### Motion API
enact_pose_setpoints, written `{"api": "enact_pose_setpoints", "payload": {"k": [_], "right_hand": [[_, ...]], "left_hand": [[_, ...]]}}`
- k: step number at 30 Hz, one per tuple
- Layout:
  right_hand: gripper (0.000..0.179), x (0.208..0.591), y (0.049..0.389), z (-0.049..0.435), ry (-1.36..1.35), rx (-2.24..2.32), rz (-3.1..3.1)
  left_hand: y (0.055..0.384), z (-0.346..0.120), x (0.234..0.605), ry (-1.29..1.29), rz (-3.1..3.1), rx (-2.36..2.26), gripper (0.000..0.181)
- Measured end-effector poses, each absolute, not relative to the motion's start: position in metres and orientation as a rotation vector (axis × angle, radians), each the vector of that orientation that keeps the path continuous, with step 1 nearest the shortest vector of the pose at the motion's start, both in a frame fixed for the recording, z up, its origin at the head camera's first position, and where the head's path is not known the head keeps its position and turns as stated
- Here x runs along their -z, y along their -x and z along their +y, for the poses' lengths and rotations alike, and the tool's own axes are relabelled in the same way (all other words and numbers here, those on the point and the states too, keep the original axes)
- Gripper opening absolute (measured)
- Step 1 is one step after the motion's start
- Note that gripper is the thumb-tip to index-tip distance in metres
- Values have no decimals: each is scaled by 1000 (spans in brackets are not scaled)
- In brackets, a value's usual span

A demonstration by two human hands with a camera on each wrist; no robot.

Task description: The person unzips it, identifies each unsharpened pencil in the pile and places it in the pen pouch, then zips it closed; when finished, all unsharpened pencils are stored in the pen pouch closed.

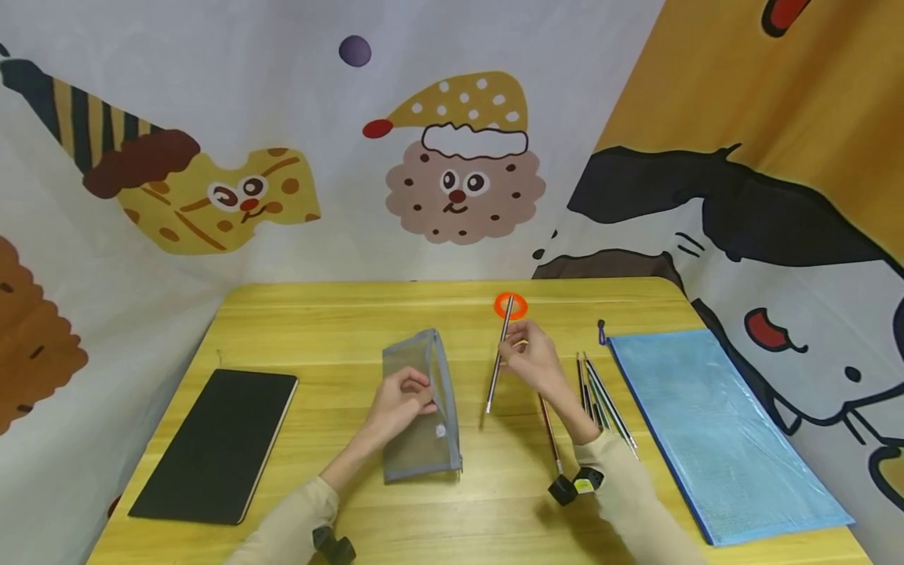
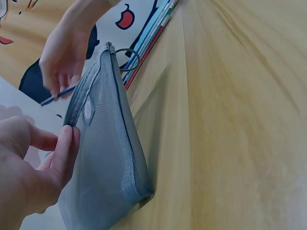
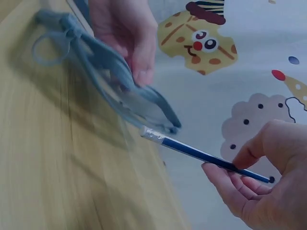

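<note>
My left hand (image 1: 395, 406) pinches the rim of a grey mesh zip pouch (image 1: 417, 455) between thumb and fingers. The pouch stands up from the table, its zipped mouth parted on the right side. Beside that mouth, my right hand (image 1: 534, 361) holds a pencil (image 1: 493, 386) between thumb and fingers. The right wrist view shows a dark blue pencil shaft (image 3: 192, 152) with a white eraser end (image 3: 151, 134) pointing toward the pouch mouth (image 3: 144, 108). A thin cord loop (image 2: 135, 60) hangs at one end of the zip.
Several pencils (image 1: 609, 400) lie right of my right hand, with a reddish-brown one (image 1: 549, 433) apart under the forearm. A blue zip bag (image 1: 720, 439) lies at the right edge. A black notebook (image 1: 219, 447) is at the left. Behind the pencil lies an orange ring (image 1: 523, 307).
</note>
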State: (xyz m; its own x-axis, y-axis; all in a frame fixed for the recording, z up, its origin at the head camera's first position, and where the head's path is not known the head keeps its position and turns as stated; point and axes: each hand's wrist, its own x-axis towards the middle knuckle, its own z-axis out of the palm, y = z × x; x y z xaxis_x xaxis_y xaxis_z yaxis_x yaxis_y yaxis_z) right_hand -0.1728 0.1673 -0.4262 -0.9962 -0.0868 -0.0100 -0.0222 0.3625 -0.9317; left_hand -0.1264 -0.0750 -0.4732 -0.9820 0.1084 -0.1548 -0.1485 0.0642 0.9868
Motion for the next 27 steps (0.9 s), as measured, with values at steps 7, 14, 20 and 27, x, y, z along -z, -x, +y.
{"api": "enact_pose_setpoints", "payload": {"k": [7, 14, 20, 27], "right_hand": [[30, 434, 176, 129, 123, 1798, 2455], [29, 446, 170, 106, 125, 1810, 2420], [29, 454, 166, 100, 176, 1772, 2408], [28, 460, 162, 98, 221, 1737, 2403]], "left_hand": [[127, -72, 474, 36, 2130, -2026, 18], [128, -69, 473, 12, 2130, -2040, 19], [129, -68, 474, 6, 2159, -2028, 18], [128, -67, 474, -22, 2176, -2013, 18]]}}
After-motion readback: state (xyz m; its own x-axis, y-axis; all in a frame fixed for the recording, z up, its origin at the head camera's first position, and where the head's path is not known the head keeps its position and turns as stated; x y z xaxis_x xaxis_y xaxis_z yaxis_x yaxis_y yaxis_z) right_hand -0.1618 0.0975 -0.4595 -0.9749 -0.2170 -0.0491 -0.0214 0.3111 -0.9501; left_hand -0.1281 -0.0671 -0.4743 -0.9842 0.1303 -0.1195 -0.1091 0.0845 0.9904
